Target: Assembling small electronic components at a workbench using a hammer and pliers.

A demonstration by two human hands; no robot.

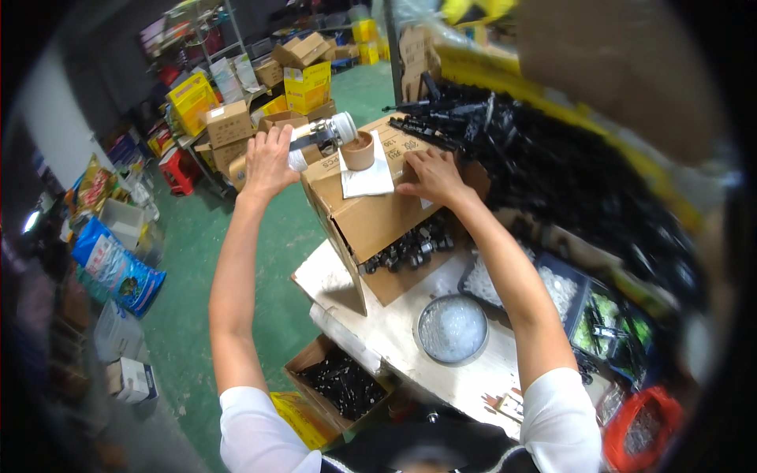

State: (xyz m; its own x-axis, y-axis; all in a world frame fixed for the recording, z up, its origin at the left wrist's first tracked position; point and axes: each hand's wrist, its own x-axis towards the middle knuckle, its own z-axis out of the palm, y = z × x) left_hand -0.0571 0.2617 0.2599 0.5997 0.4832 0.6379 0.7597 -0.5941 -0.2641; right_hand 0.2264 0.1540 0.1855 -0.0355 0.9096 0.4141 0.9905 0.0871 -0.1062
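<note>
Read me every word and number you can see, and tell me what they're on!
I won't copy print out, but here's where it is:
Large cardboard box: dark characters and numbers on top, partly readable.
Blue bag: pale lettering, blurred.
Upright yellow carton: small print, too small to read.
Brown stacked carton: dark print, too small.

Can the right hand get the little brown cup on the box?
Probably yes: the right hand lies on the same box, right of the cup, and nothing seems to stand between them. The tipped container comes in from the left.
</note>
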